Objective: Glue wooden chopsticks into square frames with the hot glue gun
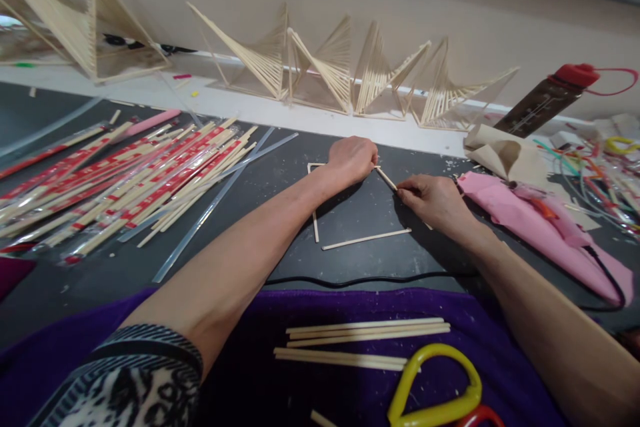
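My left hand (353,159) is closed at the far side of a square of thin wooden sticks laid on the dark table. Its fingers press down at the far right corner and hide most of the far stick there. Between the thumb and fingers of my right hand (435,202) is a slanting wooden stick (386,178), whose far end meets that corner by my left fingertips. The near stick (367,239) of the square lies loose, with a gap from the left stick (315,226).
Wrapped chopsticks (150,174) and clear glue sticks (210,224) lie left. Several stick models (325,74) line the wall. At right are a bottle (550,97) and a pink glue gun (555,214). Loose sticks (367,330) and yellow-handled scissors (475,384) rest on purple cloth (240,327).
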The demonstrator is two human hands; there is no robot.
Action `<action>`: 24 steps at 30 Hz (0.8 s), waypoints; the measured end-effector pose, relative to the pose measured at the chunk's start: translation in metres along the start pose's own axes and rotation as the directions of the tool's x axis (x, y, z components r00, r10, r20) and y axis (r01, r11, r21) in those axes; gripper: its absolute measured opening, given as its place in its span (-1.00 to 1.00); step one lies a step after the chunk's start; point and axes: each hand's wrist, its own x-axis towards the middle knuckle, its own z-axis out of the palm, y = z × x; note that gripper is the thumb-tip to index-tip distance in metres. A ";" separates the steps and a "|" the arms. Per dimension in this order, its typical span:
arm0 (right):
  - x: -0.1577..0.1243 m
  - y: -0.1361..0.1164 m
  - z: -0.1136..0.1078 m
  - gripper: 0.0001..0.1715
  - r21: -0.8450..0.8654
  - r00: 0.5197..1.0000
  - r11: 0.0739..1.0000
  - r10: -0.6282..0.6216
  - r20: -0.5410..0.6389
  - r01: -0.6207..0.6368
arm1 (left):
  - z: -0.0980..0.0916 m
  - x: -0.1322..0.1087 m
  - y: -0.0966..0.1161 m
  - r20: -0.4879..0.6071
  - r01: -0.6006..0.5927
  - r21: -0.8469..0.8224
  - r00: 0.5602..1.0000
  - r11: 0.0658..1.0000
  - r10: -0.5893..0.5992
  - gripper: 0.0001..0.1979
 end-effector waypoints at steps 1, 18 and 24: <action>0.000 0.000 0.000 -0.70 -0.001 1.000 1.000 0.003 0.000 -0.003 | 0.000 0.000 0.000 0.001 0.004 0.001 1.000 1.000 -0.004 -0.77; 0.000 -0.008 -0.001 -0.69 0.029 1.000 1.000 0.001 0.000 -0.001 | -0.001 0.001 0.001 0.006 -0.005 0.031 1.000 1.000 0.004 -0.73; 0.003 -0.008 -0.001 -0.69 0.097 0.999 0.995 0.033 0.010 -0.034 | -0.001 -0.001 0.003 0.002 0.000 0.033 1.000 0.999 0.000 -0.72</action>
